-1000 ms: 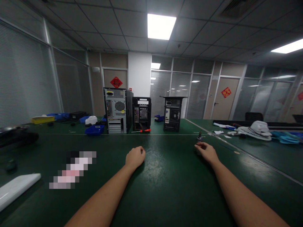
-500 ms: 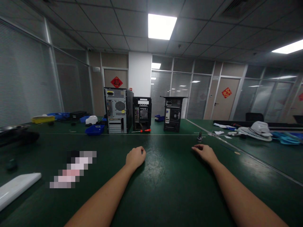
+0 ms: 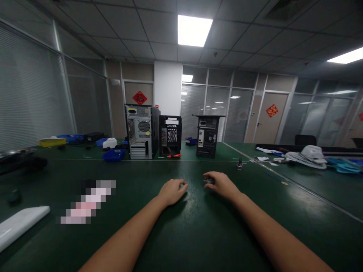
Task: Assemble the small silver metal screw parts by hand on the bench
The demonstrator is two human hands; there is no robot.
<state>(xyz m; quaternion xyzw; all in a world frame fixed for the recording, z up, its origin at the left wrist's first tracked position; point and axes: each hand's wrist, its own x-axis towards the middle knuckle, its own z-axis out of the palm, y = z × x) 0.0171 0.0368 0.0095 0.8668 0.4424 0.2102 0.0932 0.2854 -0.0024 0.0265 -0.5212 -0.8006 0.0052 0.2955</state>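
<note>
Over the middle of the green table, my right hand [image 3: 222, 185] is closed around a small shiny metal part [image 3: 209, 181], its exact kind unclear. To its left is my left hand [image 3: 172, 192], with fingers curled and thumb near the index finger. Something small may sit in that pinch, but I cannot make it out. A gap separates the two hands. Beyond my right hand, a small dark metal fitting [image 3: 239, 164] stands upright on the table.
Three computer cases stand at the back: a large one [image 3: 140, 132], a smaller open one [image 3: 170, 136] and a black one [image 3: 206, 136]. A red screwdriver [image 3: 173, 156] lies before them. Blue bin [image 3: 114, 155] and white panel [image 3: 24, 224] are left; a white cap [image 3: 312, 156] lies right.
My right hand has moved left, away from the upright metal fitting, and a small metal part now shows in its fingers. My left hand has shifted right, its thumb and fingers looser than before.
</note>
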